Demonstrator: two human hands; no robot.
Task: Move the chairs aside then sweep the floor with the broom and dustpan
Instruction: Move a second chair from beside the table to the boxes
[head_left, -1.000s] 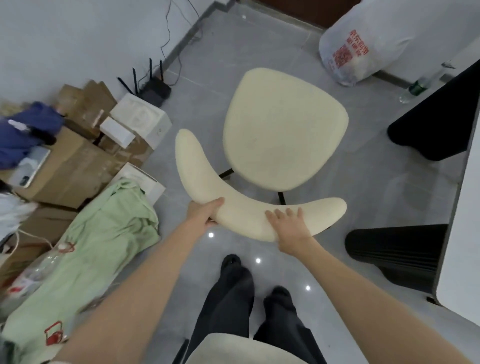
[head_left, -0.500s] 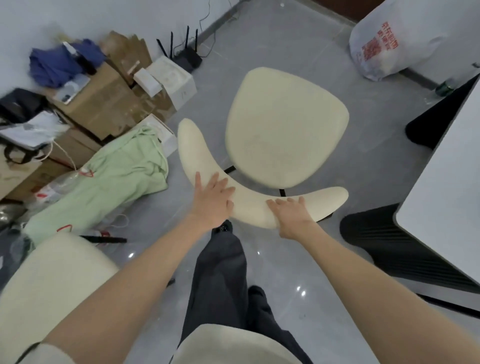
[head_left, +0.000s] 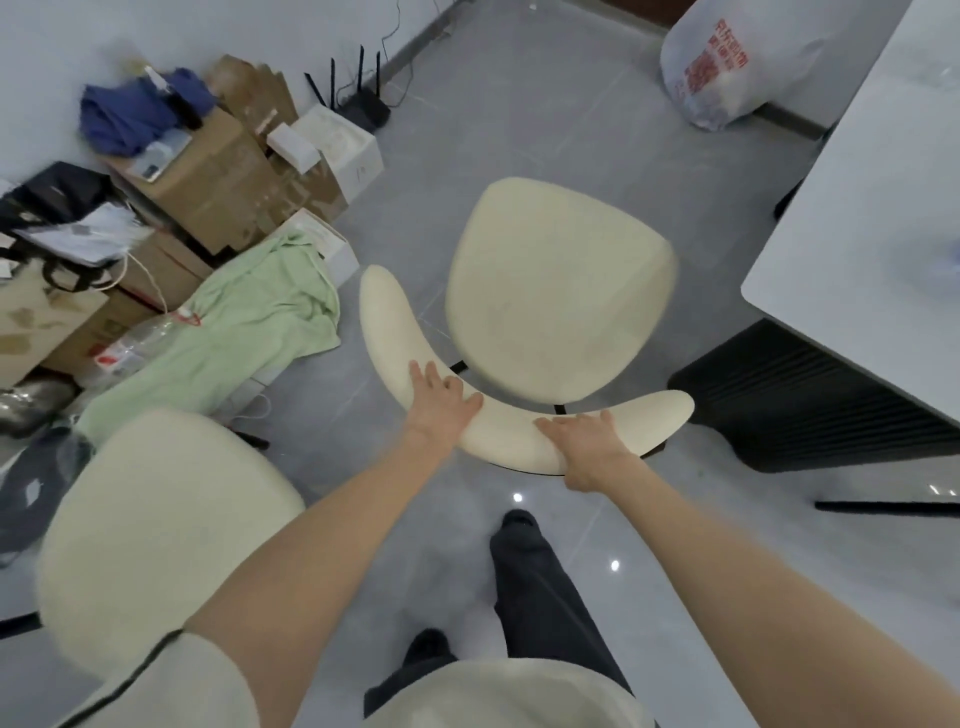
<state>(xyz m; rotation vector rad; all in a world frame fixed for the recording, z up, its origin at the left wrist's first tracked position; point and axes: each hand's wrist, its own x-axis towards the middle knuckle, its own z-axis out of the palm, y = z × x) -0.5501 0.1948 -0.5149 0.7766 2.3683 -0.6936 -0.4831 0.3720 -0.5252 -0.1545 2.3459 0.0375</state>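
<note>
**A:** Where are your hands right now?

**B:** Both of your arms reach straight out and down to the cream chair (head_left: 561, 291) in front of you. Your left hand (head_left: 439, 402) lies palm-down on the curved backrest (head_left: 395, 332), near its middle, with the fingers (head_left: 431, 374) spread and stretched flat over the top edge. It presses on the backrest and does not wrap around it.

**A:** And the right one?

**B:** Your right hand (head_left: 587, 441) sits on the same backrest, further toward its right tip. The fingers (head_left: 558, 425) lie flat and close together along the padding, pointing to the left hand. The palm covers the near edge. I cannot tell whether the thumb hooks under the rim, because the hand hides it.

**A:** Where does the chair stand?

**B:** It stands on the grey tiled floor (head_left: 519, 130), seat facing away from you, backrest closest to you. The white surface (head_left: 872, 249) is to the right of the chair, with a dark ribbed unit (head_left: 800, 405) below it, just beside the backrest's right tip. A pale green cloth (head_left: 228, 343) lies on the floor to the chair's left, with cardboard boxes (head_left: 208, 182) behind it. A white plastic bag (head_left: 722, 67) sits beyond the chair, near the wall.

**A:** Any other chair?

**B:** A second cream chair (head_left: 156, 530) is to the left of the first one, under your left forearm, blurred. Your dark-trousered leg (head_left: 535, 587) stands behind the backrest.
</note>
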